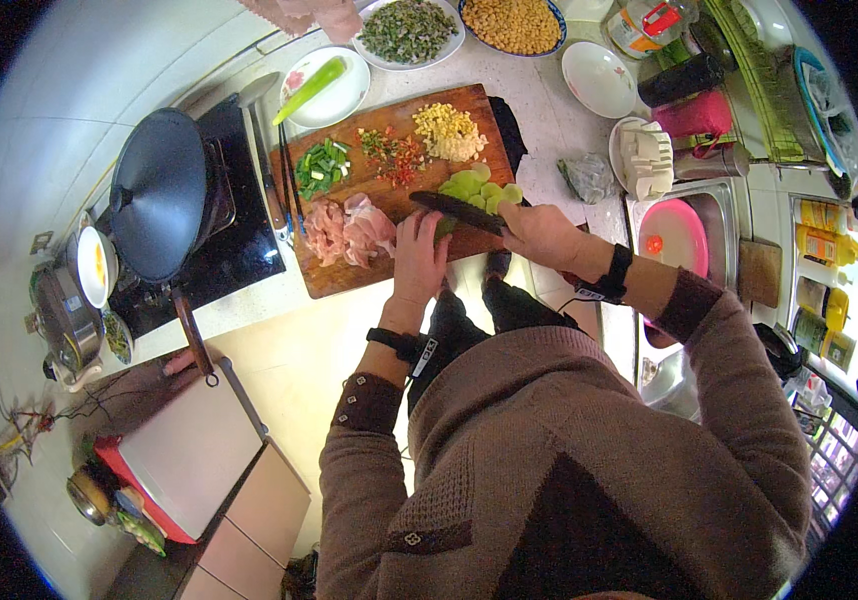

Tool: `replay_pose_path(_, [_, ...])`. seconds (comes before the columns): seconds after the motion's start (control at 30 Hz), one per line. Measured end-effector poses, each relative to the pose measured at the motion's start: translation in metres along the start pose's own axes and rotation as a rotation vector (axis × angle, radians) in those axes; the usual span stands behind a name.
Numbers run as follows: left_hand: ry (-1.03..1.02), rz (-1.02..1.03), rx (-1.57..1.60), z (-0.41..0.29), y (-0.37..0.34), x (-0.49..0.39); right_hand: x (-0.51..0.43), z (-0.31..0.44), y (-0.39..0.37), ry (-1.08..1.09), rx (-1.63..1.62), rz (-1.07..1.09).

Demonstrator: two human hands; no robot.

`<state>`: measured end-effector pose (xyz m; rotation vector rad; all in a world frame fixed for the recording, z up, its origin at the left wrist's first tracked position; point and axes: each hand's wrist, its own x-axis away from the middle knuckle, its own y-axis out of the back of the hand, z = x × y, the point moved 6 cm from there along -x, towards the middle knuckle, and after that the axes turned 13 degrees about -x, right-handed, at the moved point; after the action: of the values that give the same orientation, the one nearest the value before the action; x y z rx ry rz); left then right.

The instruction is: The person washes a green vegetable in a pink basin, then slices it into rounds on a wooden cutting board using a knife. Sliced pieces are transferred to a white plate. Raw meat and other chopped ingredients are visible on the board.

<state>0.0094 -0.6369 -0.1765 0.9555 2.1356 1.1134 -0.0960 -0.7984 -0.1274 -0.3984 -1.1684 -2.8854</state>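
My right hand (pixel 537 234) is closed on the handle of a dark-bladed kitchen knife (pixel 459 211), whose blade lies across a green vegetable piece (pixel 444 227) on the wooden cutting board (pixel 391 274). Fingers of my left hand (pixel 421 251) press on that piece, close to the blade. Beyond the knife lie pale green vegetable slices (pixel 480 187). Sliced raw meat (pixel 350 231) is beside my left hand. Farther back on the board are chopped green onion (pixel 322 166), chopped red and green chili (pixel 391 156) and minced yellow and pale pieces (pixel 450 131).
An induction cooktop (pixel 249 232) with a lidded wok (pixel 158 195) stands left. Behind the board are a plate with a green vegetable (pixel 312 90), a plate of chopped greens (pixel 408 30) and a bowl of yellow beans (pixel 513 26). Right are an empty bowl (pixel 599 79) and a sink (pixel 725 217) holding a pink basin (pixel 676 232).
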Motion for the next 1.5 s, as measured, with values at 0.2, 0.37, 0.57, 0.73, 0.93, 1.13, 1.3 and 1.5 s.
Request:
replay_pose_path(0.2, [0.01, -0.015, -0.013, 0.001, -0.002, -0.001, 0.003, 0.011, 0.022, -0.044, 0.015, 0.053])
replay_pose_path(0.37, [0.006, -0.014, 0.036, 0.0, 0.0, -0.001, 0.002, 0.006, 0.016, -0.064, 0.016, 0.066])
replay_pose_path(0.57, [0.005, -0.01, 0.017, -0.002, 0.003, -0.002, -0.008, -0.003, -0.016, -0.039, 0.014, 0.017])
replay_pose_path(0.73, [0.026, 0.003, 0.0, 0.0, 0.002, -0.001, -0.002, 0.002, -0.002, -0.055, 0.021, -0.005])
replay_pose_path(0.93, [0.025, -0.01, -0.042, 0.001, 0.0, 0.001, 0.003, 0.016, 0.021, -0.054, -0.011, 0.07])
replay_pose_path(1.13, [0.027, -0.006, 0.01, 0.002, -0.001, 0.0, -0.001, 0.006, 0.003, -0.066, 0.022, 0.048])
replay_pose_path(1.3, [0.028, 0.002, 0.02, 0.0, 0.0, -0.001, -0.003, 0.0, -0.019, -0.021, 0.044, 0.024])
replay_pose_path(1.5, [0.028, -0.017, 0.043, 0.0, 0.001, 0.0, -0.003, -0.01, -0.013, 0.015, 0.041, -0.012])
